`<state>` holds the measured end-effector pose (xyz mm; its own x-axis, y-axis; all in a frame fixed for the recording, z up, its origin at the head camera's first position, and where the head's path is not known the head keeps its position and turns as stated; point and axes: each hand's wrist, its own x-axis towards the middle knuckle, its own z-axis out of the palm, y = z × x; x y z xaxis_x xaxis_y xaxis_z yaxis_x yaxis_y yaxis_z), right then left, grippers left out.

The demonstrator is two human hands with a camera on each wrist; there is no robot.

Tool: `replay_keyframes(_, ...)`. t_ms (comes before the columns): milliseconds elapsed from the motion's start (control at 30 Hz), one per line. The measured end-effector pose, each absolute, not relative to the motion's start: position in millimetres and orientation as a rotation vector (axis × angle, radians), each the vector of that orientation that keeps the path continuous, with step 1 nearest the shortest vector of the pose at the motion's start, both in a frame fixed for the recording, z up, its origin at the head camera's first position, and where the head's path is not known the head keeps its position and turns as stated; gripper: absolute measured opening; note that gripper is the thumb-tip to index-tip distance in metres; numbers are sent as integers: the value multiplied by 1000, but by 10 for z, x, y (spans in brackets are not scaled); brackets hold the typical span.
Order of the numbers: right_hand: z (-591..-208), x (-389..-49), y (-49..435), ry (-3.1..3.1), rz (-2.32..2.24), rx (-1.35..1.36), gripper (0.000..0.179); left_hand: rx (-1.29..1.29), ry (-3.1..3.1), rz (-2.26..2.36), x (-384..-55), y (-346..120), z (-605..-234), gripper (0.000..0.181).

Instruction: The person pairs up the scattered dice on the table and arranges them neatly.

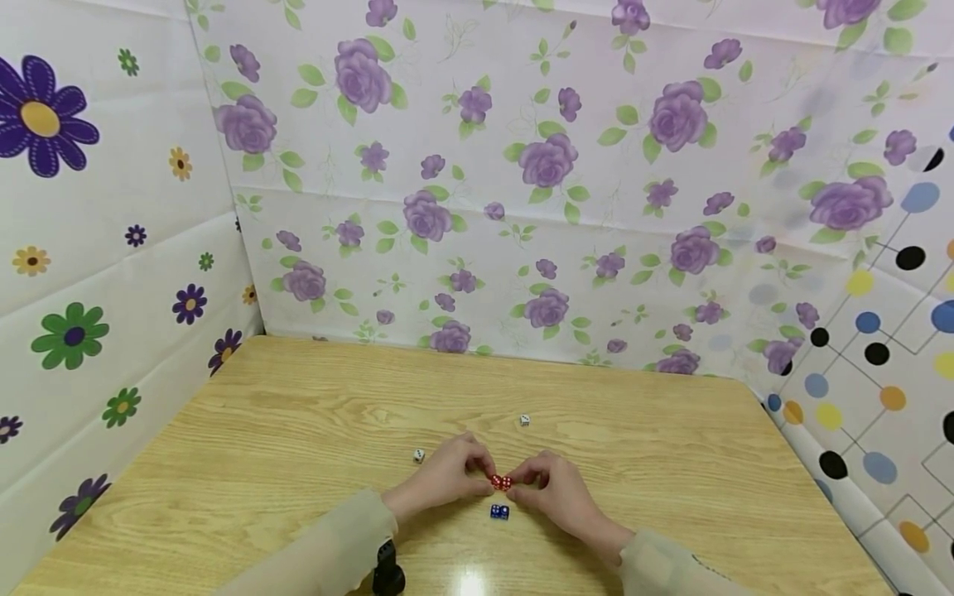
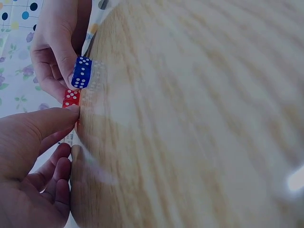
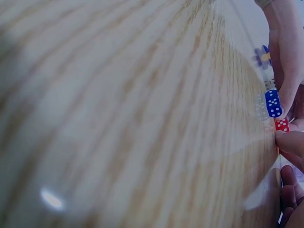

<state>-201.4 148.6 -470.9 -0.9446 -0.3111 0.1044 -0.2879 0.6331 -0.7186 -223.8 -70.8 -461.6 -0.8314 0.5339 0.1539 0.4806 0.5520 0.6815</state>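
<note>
Two red dice sit side by side on the table, between the fingertips of both hands. My left hand pinches the left one with thumb and forefinger. From the other side, my right hand pinches the right one. Just nearer to me, a pair of blue dice stands together, with no finger holding them in the head view. Both wrist views show the blue pair in front of red faces, which the fingers partly hide.
One white die lies left of my left hand, and another white die farther back. All stand on a wood-grain table. Flowered cloth hangs along its back edge. A black device is by my left sleeve.
</note>
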Motion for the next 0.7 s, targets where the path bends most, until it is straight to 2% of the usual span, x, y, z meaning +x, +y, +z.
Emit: replay_keyframes(700, -4708, -2004, 1488, 2806, -1252, -533, 11, 892, 2708, 1154, -2244, -707, -4637, 12)
